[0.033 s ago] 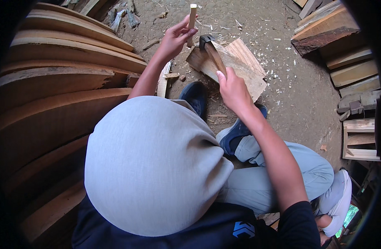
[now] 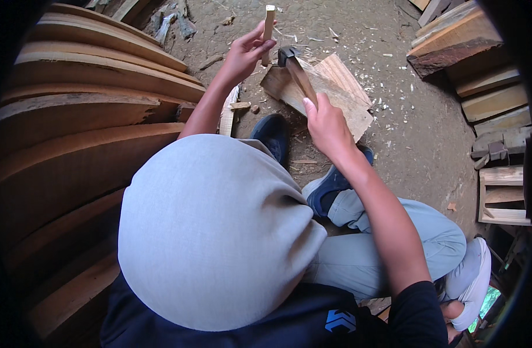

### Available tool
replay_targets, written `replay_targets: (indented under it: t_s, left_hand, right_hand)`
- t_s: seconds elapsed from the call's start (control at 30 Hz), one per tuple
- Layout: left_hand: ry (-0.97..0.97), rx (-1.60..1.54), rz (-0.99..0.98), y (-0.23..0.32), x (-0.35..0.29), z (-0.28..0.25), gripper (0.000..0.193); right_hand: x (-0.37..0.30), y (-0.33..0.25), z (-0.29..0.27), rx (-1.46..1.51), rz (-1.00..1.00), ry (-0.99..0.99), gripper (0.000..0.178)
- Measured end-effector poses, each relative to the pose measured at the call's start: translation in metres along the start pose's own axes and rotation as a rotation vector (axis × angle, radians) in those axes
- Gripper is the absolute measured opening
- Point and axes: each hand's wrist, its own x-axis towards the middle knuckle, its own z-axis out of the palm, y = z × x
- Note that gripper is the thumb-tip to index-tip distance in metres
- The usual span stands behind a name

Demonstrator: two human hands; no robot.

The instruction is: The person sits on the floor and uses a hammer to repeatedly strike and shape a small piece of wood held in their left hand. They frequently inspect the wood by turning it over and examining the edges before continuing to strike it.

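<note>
My left hand (image 2: 247, 53) is raised at the top, its thumb and fingers closed round a slim, squared wooden stick (image 2: 269, 28). The stick stands roughly upright, with its pale cut end at the top. My right hand (image 2: 326, 119) grips the wooden handle of a hammer-like tool (image 2: 301, 81). Its dark metal head (image 2: 287, 55) is close to the lower part of the stick; whether they touch, I cannot tell. Beneath the tool, a flat weathered board (image 2: 347, 116) lies over a lighter ridged wood piece (image 2: 342, 75) on the ground.
Stacked curved-looking planks (image 2: 92, 101) line the left side. Thick timber (image 2: 457, 37) and a small wooden frame (image 2: 504, 194) stand at the right. Pale chips (image 2: 388, 95) litter the dirt floor. Another person (image 2: 472, 281) is at the lower right. Pale grey cloth (image 2: 214, 232) blocks the middle.
</note>
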Motion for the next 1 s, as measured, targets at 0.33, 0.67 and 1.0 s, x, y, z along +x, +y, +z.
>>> replay_targets:
  t_s: [0.33,0.67,1.0]
  left_hand:
    - [0.013,-0.098,0.022,-0.011,0.000,0.001,0.056]
    - [0.011,-0.126,-0.030,-0.006,-0.002,0.002,0.055]
    - [-0.008,-0.077,0.023,-0.016,0.001,0.001,0.054]
  right_hand:
    - [0.002,-0.001,0.010,-0.037,-0.006,0.061,0.030]
    - [0.000,-0.011,0.007,0.009,-0.040,0.072,0.029]
    - [-0.009,-0.017,0.002,0.077,0.047,0.045,0.030]
